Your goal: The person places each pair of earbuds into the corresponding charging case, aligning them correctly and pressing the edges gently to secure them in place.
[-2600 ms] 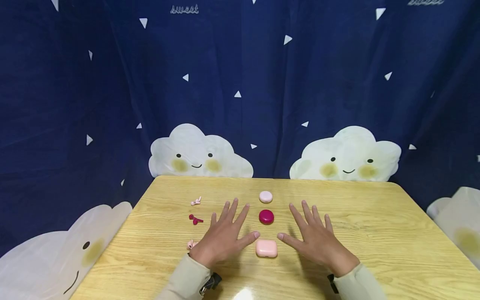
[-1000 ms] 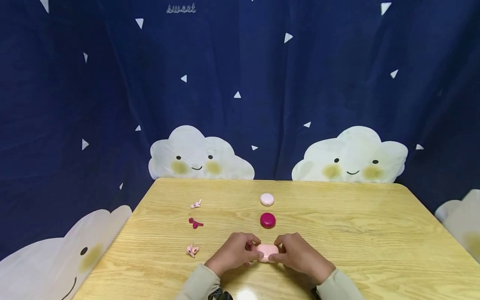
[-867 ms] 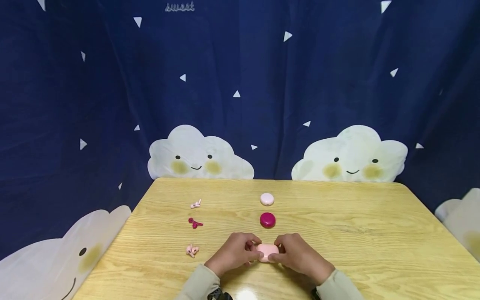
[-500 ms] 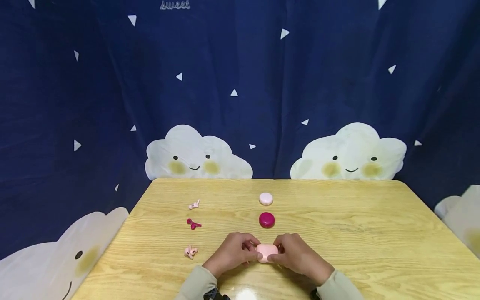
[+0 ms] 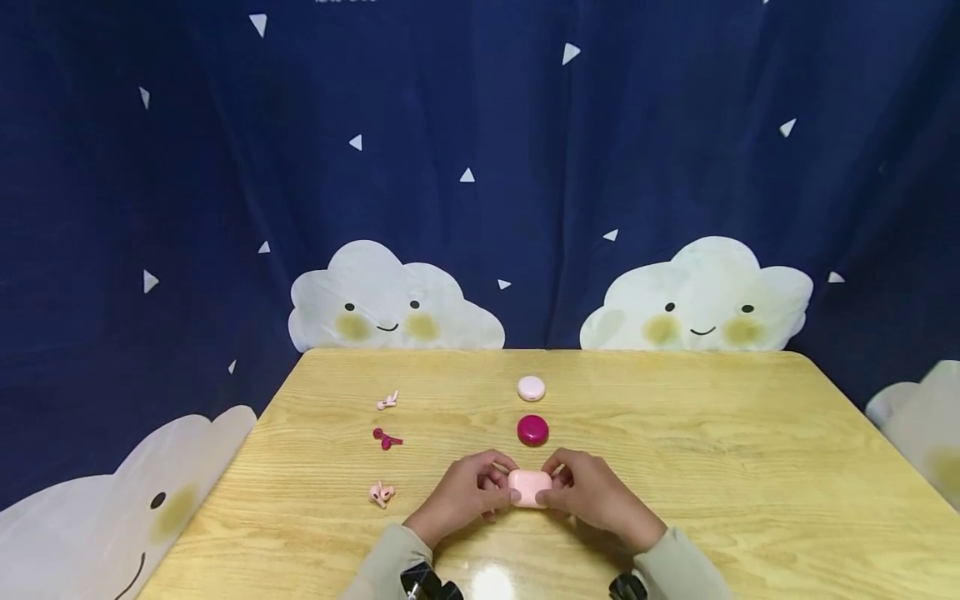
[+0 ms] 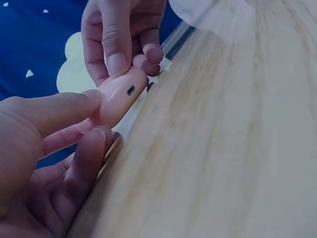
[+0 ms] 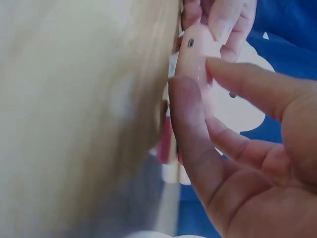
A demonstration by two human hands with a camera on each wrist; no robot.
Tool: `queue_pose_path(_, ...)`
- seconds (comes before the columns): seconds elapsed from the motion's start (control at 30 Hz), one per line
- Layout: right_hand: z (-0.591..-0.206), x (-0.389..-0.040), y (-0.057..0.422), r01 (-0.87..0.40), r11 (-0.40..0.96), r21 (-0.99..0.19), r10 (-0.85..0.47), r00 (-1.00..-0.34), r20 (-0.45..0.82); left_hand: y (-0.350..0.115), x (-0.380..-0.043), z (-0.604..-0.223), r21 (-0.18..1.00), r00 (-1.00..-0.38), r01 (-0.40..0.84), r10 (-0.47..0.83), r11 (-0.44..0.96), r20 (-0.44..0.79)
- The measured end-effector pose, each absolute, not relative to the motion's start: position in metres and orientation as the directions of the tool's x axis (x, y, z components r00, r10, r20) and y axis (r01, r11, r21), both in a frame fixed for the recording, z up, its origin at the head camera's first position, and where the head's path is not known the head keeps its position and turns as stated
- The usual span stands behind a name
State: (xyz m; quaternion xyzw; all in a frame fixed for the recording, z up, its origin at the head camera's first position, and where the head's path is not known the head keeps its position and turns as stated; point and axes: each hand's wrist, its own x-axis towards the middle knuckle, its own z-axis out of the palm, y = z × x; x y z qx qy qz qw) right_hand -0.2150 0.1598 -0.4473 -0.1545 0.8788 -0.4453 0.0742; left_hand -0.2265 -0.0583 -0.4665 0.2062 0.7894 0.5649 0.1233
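A pink earbud charging case (image 5: 530, 490) is pinched from both sides over the table's middle. My left hand (image 5: 467, 493) grips its left end, with thumb on the near face and fingers curled behind. At its right end my right hand (image 5: 592, 498) holds it in the same way. The case's lid is closed, and a small charging port (image 6: 131, 90) shows on its underside in the left wrist view. In the right wrist view the case (image 7: 192, 57) is tilted, close above the table; any contact there is hard to tell.
Beyond the hands stand a round magenta case (image 5: 533, 430) and a round pale pink case (image 5: 531, 388). To the left lie pale pink earbuds (image 5: 387, 402), magenta earbuds (image 5: 387, 438) and pink earbuds (image 5: 381, 493). A blue curtain (image 5: 480, 100) hangs behind the wooden table (image 5: 712, 467).
My hands were spread flat beside the pink case 2.6 seconds ago, then took hold of it from both sides. In the last half second they and the case have moved slightly up or away.
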Motion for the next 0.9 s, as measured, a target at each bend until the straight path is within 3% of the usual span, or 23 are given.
queue_pose_path(0.27, -0.459, -0.221, 0.160, -0.140, 0.437, -0.889, -0.311, -0.950, -0.003, -0.061, -0.230, -0.476, 0.950, -0.891, 0.185, 0.450, 0.251, 0.054)
queue_pose_path(0.9, -0.479, -0.224, 0.164, -0.202, 0.403, -0.893, -0.311, -0.947, 0.074, -0.063, -0.239, -0.489, 0.948, -0.884, 0.223, 0.458, 0.229, 0.097)
